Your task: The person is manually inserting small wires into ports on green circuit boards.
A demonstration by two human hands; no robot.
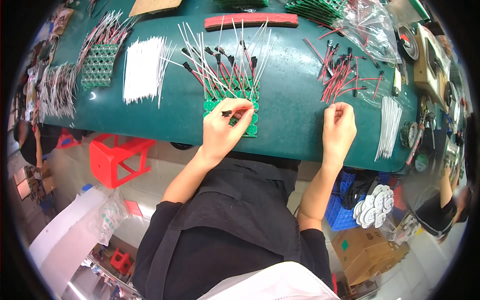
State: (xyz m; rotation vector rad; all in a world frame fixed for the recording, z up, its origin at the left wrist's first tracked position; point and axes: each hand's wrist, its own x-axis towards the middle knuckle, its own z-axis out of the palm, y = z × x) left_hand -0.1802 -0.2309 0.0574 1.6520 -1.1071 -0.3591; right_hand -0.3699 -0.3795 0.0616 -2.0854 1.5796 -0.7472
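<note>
My left hand is closed in a pinch on a red-and-black connector wire, whose black plug sticks out beside the fingers. It rests over a panel of small green circuit boards on the table. Several red-and-black wires with black plugs and long white wires rise from the panel's far half. To the right, my right hand is raised with its fingers pinched together; what they hold, if anything, I cannot make out. Just beyond its fingertips lies a loose pile of connector wires.
A red bar lies behind the panel. White wires are stacked left and right. Wired boards sit at far left, a clear plastic bag at back right. On the floor are a red stool and blue crate.
</note>
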